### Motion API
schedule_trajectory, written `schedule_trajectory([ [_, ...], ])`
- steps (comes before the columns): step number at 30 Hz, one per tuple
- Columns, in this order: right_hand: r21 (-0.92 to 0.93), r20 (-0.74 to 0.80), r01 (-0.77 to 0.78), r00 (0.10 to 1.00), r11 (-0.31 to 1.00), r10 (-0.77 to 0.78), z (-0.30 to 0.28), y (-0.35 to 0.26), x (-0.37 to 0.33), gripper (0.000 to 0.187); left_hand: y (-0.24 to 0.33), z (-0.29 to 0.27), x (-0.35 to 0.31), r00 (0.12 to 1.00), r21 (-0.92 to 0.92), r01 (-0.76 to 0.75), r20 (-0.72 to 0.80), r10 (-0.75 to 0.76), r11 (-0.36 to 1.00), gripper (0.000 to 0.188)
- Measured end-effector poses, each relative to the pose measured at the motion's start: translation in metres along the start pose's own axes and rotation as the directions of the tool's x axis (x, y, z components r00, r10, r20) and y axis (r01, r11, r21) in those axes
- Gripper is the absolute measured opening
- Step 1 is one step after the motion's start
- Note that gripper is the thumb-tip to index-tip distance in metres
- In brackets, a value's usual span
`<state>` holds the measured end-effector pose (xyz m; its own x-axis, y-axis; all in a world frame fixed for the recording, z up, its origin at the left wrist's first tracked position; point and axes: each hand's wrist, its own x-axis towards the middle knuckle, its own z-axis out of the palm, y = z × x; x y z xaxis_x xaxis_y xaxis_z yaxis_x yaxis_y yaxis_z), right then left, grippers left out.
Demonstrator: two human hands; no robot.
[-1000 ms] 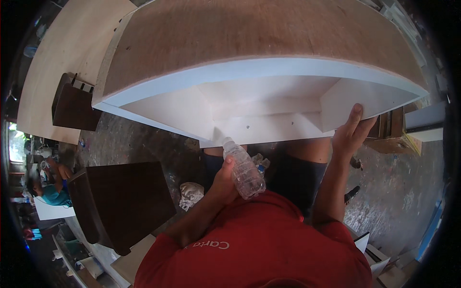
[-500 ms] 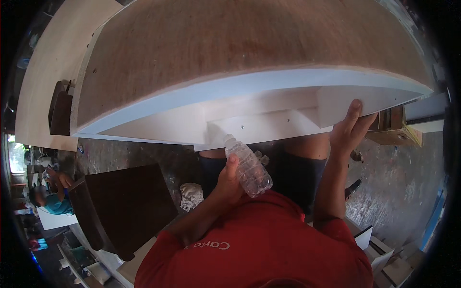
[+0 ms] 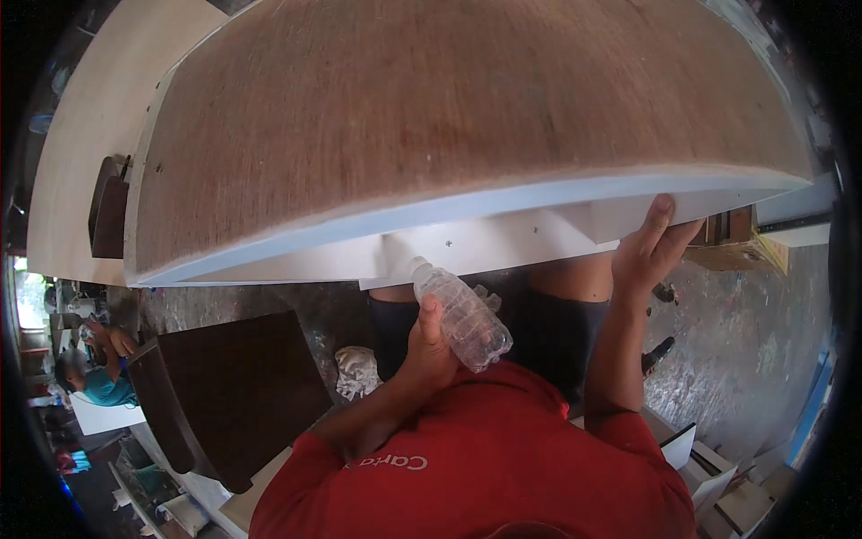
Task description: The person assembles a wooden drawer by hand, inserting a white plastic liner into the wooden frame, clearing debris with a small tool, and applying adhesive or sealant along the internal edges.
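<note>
low in the middle, the left hand point(image 3: 433, 349) grips a clear bottle point(image 3: 473, 323).
the bottle leans, neck pointing away and a bit left toward the big box point(image 3: 467, 99), bottom down by the red shirt point(image 3: 467, 440); i can't tell if the neck touches the box. the right hand point(image 3: 643, 251) is farther from the bottle, holding the box at its right side, thumb inside. out to the left are a dark brown cabinet point(image 3: 241, 391) and a pale cloth point(image 3: 357, 371).

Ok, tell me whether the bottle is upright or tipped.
Tipped: the bottle in the left hand shows its long side, neck pointing toward the wooden box.
</note>
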<state>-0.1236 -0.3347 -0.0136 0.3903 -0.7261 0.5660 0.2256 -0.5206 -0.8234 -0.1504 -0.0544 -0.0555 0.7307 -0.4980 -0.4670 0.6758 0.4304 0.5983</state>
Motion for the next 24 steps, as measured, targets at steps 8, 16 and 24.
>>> schedule_trajectory([
  [8,-0.001,-0.049,0.003,0.999,1.0,-0.003,0.004,-0.001,-0.001,0.054,0.003,0.009,-0.003,1.0,-0.001,0.015,-0.027,-0.015,1.0,0.084],
  [16,-0.007,-0.012,0.025,1.0,1.0,-0.025,0.0,0.002,-0.003,0.052,-0.008,0.009,0.001,0.978,-0.1,0.199,0.09,-0.19,0.975,0.081],
  [24,0.002,-0.02,0.005,1.0,1.0,-0.005,0.001,0.002,-0.004,0.053,-0.016,0.002,0.007,0.941,0.012,0.292,0.177,-0.29,0.956,0.088],
])
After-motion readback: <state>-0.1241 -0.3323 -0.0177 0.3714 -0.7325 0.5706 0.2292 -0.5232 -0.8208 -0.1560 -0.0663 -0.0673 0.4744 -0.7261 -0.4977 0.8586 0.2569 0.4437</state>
